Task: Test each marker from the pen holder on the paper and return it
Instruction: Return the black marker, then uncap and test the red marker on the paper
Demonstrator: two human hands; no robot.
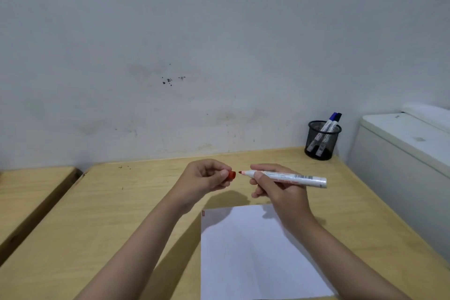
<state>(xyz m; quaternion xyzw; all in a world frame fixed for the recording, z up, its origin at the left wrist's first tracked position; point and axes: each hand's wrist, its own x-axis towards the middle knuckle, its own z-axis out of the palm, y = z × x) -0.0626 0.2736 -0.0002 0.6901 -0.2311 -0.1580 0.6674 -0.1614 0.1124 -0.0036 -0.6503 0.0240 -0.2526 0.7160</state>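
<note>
My right hand [272, 186] grips a white marker [299, 178] held level above the table, its bare red tip pointing left. My left hand [207, 175] pinches the red cap [232, 175], which sits a short gap away from the tip. Below the hands lies a white sheet of paper [253, 251] with small red marks at its top left corner. A black mesh pen holder [321, 140] stands at the table's back right, with two capped markers [332, 120] leaning in it, one blue and one dark.
The wooden table [109, 214] ends at a pale wall behind. A white appliance [401, 153] stands along the table's right side, close to the pen holder. A second wooden surface [29, 192] lies to the left across a gap.
</note>
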